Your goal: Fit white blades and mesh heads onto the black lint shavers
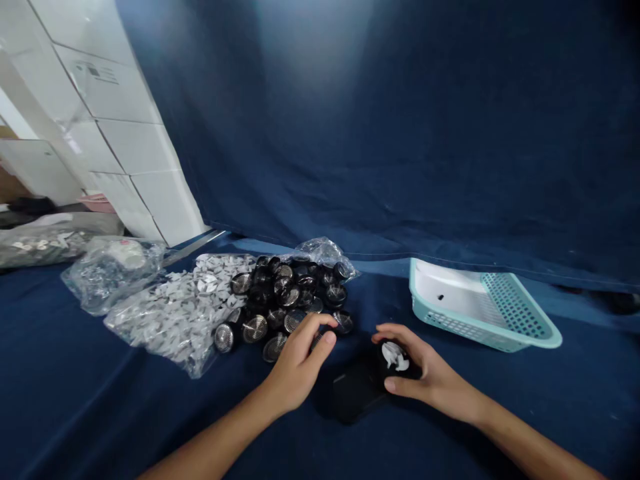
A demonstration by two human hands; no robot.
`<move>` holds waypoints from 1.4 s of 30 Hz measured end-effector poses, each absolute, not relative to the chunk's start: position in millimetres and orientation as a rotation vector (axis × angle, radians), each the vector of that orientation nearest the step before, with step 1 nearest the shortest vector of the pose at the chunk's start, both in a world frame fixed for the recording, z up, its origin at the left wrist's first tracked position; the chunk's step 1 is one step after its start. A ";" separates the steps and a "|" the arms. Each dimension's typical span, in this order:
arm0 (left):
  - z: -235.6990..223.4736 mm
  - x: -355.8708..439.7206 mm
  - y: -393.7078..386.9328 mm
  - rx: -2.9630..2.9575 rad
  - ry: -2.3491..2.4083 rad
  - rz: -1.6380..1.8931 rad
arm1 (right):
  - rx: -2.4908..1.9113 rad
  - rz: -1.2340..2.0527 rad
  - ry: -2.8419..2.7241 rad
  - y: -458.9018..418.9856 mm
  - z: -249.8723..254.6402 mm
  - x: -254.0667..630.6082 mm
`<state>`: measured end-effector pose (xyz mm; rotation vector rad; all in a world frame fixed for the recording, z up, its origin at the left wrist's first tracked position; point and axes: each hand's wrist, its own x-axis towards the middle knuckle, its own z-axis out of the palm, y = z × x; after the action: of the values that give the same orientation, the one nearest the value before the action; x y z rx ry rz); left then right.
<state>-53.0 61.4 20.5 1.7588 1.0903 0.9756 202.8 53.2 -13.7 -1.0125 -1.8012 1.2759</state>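
Note:
My right hand is curled round a black round part, gripping it between thumb and fingers. A white plastic piece with curved blades shows in the face of that part. Beneath it lies a dark flat object whose kind I cannot make out. At the near edge of a heap of black round caps with perforated metal faces, my left hand has its thumb and fingers closed on one such cap, mostly hidden by the fingers.
Left of the heap, a clear plastic bag spills many small white plastic pieces. Crumpled clear bags lie farther left. A light teal basket stands on the right. White boxes and a dark blue cloth rise behind the blue-covered surface.

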 end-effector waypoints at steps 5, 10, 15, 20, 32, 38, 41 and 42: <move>9.1 -52.5 59.4 2.124 1.083 0.942 | -1.074 1.043 -2.012 55.7 6.8 209.4; -7.2 -50.5 62.3 2.016 1.074 1.256 | -1.215 0.718 -2.177 49.5 30.9 208.9; -12.0 -50.1 65.9 2.096 1.153 1.128 | -1.234 0.673 -2.271 48.3 38.7 209.8; -11.0 -52.0 65.9 2.218 1.132 0.924 | -1.272 0.670 -2.321 49.0 42.1 212.6; 2.2 -38.2 40.9 2.648 0.825 0.618 | -1.372 0.739 -2.242 52.8 32.3 213.6; 0.7 -32.3 35.9 2.650 0.895 0.665 | -1.428 0.672 -2.253 45.4 33.4 208.3; -1.7 -32.4 35.2 2.667 0.893 0.699 | -1.521 0.584 -2.245 40.2 30.9 205.0; -2.7 -32.8 35.3 2.672 0.889 0.700 | -1.548 0.557 -2.243 39.0 29.9 204.2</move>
<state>-32.8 35.3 -2.7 2.6716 0.8887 0.6997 204.2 39.0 29.9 -1.5483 -2.2431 0.5567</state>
